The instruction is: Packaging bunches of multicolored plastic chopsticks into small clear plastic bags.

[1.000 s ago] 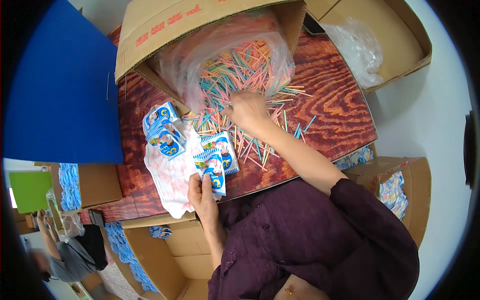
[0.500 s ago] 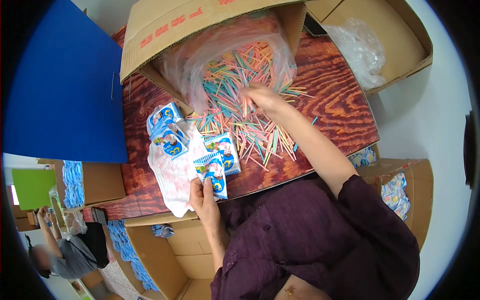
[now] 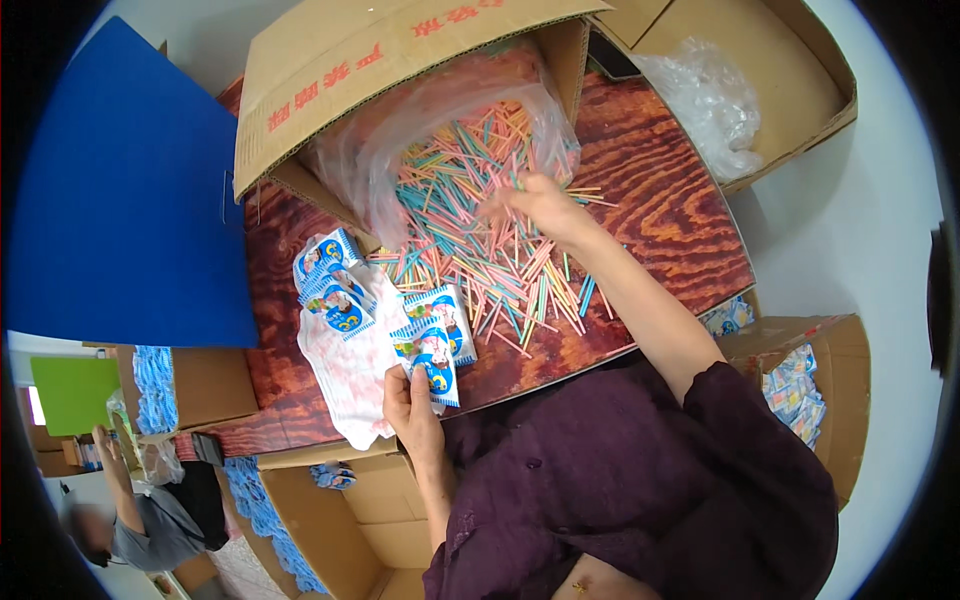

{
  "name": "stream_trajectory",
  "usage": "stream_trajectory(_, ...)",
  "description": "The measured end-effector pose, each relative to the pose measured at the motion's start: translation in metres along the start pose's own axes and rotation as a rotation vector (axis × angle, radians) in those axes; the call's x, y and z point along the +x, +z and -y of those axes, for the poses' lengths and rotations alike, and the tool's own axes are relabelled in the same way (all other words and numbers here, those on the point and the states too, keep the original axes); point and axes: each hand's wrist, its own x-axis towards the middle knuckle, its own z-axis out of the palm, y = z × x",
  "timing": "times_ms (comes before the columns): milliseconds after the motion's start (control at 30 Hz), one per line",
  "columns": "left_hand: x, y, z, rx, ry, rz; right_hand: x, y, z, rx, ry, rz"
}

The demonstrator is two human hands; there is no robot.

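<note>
My left hand [image 3: 412, 405], at the table's front edge, pinches a small blue-and-white packet [image 3: 430, 362] between thumb and fingers. Similar packets [image 3: 449, 312] lie just beyond it, and more packets [image 3: 336, 303] rest on a white cloth-like piece with pinkish smudges [image 3: 345, 385]. Over a loose heap of thin pink, yellow and teal sticks [image 3: 450, 200], my right hand [image 3: 545, 212] is open, its fingers apart and partly blurred. No stick shows clearly in it. The heap spills from a clear plastic bag [image 3: 365, 150] inside a cardboard box on its side [image 3: 300, 75].
A blue panel [image 3: 130, 190] stands left of the wood-patterned table [image 3: 670, 200]. Cardboard boxes with packets [image 3: 795, 390] sit at lower right and lower left. An open box [image 3: 800, 80] holds crumpled plastic at upper right. Another person [image 3: 150, 525] is at far left.
My right hand's fingers have gone from closed together to spread apart over the sticks. My left hand still holds the packet. The whole view has shifted slightly.
</note>
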Motion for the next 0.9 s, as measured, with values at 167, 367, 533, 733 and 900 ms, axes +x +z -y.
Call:
stream_trajectory(167,0.000,0.002,0.003,-0.004,0.003,0.031,-0.008,-0.001,0.006,0.320,-0.062,-0.004)
stream_trajectory(367,0.008,0.022,-0.013,-0.137,-0.046,0.020,-0.028,0.013,-0.011,0.564,0.173,0.117)
stream_trajectory(533,0.043,0.060,-0.025,-0.069,0.198,0.322,-0.031,0.020,-0.025,0.392,0.273,0.475)
stream_trajectory(733,0.093,0.100,-0.030,0.371,0.625,0.477,-0.056,0.030,0.001,0.190,-0.018,0.296)
stream_trajectory(900,0.097,0.105,-0.015,0.200,0.313,0.501,-0.056,0.015,-0.003,-0.034,-0.198,0.139)
